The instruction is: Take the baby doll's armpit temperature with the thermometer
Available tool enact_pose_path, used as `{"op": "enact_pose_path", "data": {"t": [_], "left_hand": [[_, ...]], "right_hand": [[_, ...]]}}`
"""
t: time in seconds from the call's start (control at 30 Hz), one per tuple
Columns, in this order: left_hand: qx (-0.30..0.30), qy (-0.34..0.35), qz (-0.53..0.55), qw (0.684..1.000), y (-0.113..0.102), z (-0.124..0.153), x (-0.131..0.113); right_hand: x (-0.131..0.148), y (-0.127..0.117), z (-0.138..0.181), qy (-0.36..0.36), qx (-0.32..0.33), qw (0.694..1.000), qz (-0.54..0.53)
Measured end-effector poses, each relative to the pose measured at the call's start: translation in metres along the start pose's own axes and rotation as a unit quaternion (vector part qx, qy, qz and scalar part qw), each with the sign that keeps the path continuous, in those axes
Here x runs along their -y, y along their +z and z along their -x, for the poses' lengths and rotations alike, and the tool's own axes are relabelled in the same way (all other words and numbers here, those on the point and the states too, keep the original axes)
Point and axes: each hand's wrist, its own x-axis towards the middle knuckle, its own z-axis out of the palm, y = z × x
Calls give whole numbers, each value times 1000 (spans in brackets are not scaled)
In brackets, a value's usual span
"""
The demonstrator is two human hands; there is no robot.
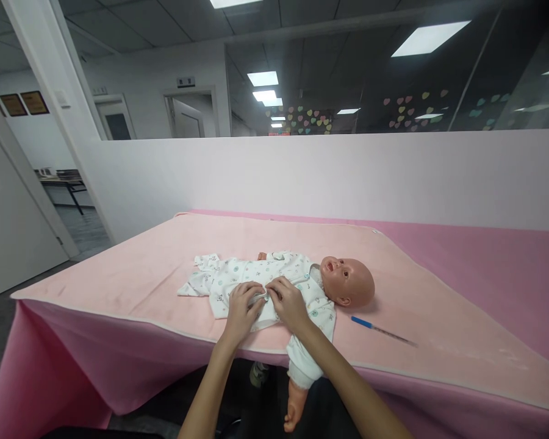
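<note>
A baby doll [348, 281] in a white patterned sleepsuit [238, 274] lies on its back on a pale pink blanket [165, 262], head to the right. One doll arm hangs over the table's front edge. My left hand [243, 308] and my right hand [289, 303] rest on the doll's belly, fingers curled and pinching the suit's front opening where the two hands meet. A small fastener seems to sit between the fingertips.
A thin thermometer with a blue end [380, 330] lies on the blanket just right of the doll's head. The table [507, 268] is draped in darker pink cloth. A white partition wall [302, 177] stands behind it. An open doorway lies to the left.
</note>
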Motion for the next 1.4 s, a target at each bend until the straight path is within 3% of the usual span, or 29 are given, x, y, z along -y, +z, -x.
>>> {"op": "enact_pose_path", "data": {"t": [0.27,0.33,0.47,0.6,0.73,0.83,1.4], "left_hand": [[-2,-10,57,998,-6,2,-4],[-26,-26,65,997,-8,1,-3],[-116,-56,-37,991,-8,-15,1],[-138,-7,-125,982,-6,-41,-4],[-75,87,-151,982,0,-45,-12],[-26,111,-140,983,5,-35,-11],[-53,96,-136,985,7,-22,-11]], "right_hand": [[1,-1,-1,22,-33,999,-3],[0,-1,-1,25,-51,998,-10],[-4,1,-3,19,-96,995,-6],[-5,3,-8,31,-114,992,39],[-6,6,-10,48,-107,990,76],[-7,7,-10,61,-112,987,93],[-6,8,-7,56,-106,989,89]]}}
